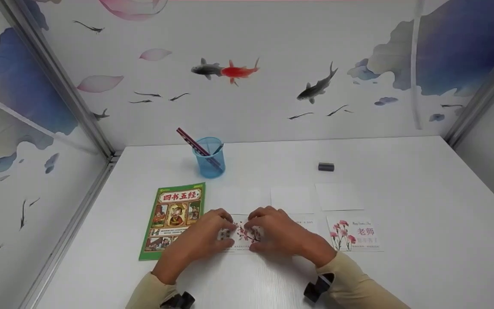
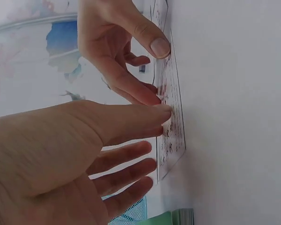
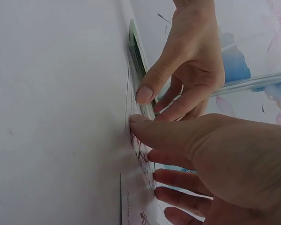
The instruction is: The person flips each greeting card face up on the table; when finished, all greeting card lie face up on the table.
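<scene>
Both hands met at the near middle of the white table [image 1: 401, 193], the beige sleeves coming in from the near edge. Under them lay a white card printed with a pink blossom branch [image 1: 247, 234], flat on the table, its long axis running left to right across the person's front. It sat just right of the green illustrated book [image 1: 174, 219] and left of a second white card with pink carnations and red lettering [image 1: 354, 234].

From the left, the left hand [image 1: 206, 238] had its thumb tip pressed down on the blossom card [image 2: 171, 136] while the other fingers reached forward, relaxed and fairly straight, above it. Coming from the right, the right hand [image 1: 279, 234] mirrored it: thumb tip and forefinger tip bore on the card's near edge [image 3: 133, 117], the remaining fingers loosely extended. Neither hand curled round the card; whether an edge was already lifted I could not tell. The two hands stood equally near the card, thumbs almost touching over its middle, so it lay directly beneath the fingertips rather than to either side.

Farther back lay three blank white paper squares [image 1: 292, 199], a blue translucent plastic cup holding pencils [image 1: 209, 163], and a small dark cylinder [image 1: 326, 167] to the far right.
</scene>
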`<move>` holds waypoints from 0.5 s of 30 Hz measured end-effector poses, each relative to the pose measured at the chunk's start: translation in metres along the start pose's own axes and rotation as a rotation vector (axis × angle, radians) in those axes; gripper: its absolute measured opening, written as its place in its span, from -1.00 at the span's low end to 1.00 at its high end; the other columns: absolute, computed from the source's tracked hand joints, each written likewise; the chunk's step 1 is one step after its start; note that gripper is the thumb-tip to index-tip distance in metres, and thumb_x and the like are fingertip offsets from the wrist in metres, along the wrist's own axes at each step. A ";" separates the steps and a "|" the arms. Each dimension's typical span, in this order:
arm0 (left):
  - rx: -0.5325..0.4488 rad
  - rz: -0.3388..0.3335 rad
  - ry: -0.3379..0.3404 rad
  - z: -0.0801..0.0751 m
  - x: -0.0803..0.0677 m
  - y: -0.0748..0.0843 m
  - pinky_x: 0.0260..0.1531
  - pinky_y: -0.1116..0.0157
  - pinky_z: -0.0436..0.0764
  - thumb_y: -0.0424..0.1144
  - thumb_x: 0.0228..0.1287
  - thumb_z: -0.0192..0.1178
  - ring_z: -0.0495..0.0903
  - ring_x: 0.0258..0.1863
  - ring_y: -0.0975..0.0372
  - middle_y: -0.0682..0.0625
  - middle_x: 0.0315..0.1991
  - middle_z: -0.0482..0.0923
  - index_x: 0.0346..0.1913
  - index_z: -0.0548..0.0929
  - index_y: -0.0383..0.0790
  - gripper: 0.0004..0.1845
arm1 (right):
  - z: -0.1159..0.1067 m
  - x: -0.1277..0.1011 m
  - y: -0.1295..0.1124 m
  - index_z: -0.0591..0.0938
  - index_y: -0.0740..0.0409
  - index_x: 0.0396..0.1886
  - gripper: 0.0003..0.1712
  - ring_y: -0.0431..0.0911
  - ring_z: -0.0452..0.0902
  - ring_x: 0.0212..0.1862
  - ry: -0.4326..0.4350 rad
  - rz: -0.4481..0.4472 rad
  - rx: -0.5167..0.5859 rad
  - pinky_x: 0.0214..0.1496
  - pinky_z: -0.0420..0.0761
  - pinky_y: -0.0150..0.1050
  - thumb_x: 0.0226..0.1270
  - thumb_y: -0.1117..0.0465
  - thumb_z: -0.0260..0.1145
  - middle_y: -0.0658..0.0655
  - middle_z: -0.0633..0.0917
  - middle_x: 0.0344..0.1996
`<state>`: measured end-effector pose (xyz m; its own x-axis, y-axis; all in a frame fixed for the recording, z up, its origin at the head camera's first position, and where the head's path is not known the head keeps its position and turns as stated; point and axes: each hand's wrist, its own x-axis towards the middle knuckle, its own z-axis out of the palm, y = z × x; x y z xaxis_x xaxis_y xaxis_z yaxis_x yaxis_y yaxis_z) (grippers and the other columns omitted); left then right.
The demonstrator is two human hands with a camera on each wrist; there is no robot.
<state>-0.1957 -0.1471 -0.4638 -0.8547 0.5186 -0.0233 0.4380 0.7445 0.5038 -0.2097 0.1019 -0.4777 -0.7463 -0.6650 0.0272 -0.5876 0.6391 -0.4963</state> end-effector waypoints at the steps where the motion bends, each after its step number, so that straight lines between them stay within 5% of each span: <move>1: -0.003 0.010 0.001 -0.001 0.001 0.000 0.36 -0.06 0.63 -0.25 0.42 0.45 0.62 0.27 0.02 -0.10 0.19 0.68 0.13 0.85 -0.25 -0.70 | 0.000 0.001 0.001 0.79 0.06 0.22 -0.51 0.08 0.55 0.35 -0.001 -0.004 0.010 0.36 0.53 0.23 0.33 0.06 0.62 0.11 0.70 0.28; 8: 0.026 0.056 0.059 -0.001 0.013 0.006 0.38 -0.03 0.64 -0.19 0.52 0.37 0.64 0.28 0.05 -0.07 0.19 0.68 0.23 0.76 -0.16 -0.68 | -0.007 -0.006 0.022 0.65 0.06 0.42 -0.40 0.10 0.45 0.51 0.060 -0.045 0.118 0.53 0.43 0.28 0.53 -0.11 0.44 0.11 0.62 0.41; 15: 0.032 0.110 0.040 0.011 0.048 0.027 0.51 0.05 0.54 -0.15 0.57 0.32 0.55 0.42 0.09 -0.01 0.30 0.66 0.28 0.73 -0.11 -0.67 | -0.034 -0.044 0.084 0.67 0.07 0.36 -0.50 0.19 0.46 0.51 0.235 0.043 0.152 0.54 0.45 0.33 0.55 0.00 0.45 0.10 0.64 0.38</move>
<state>-0.2220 -0.0977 -0.4611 -0.8108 0.5816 0.0654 0.5384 0.6973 0.4732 -0.2367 0.1974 -0.4910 -0.8322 -0.5193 0.1944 -0.5130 0.5878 -0.6256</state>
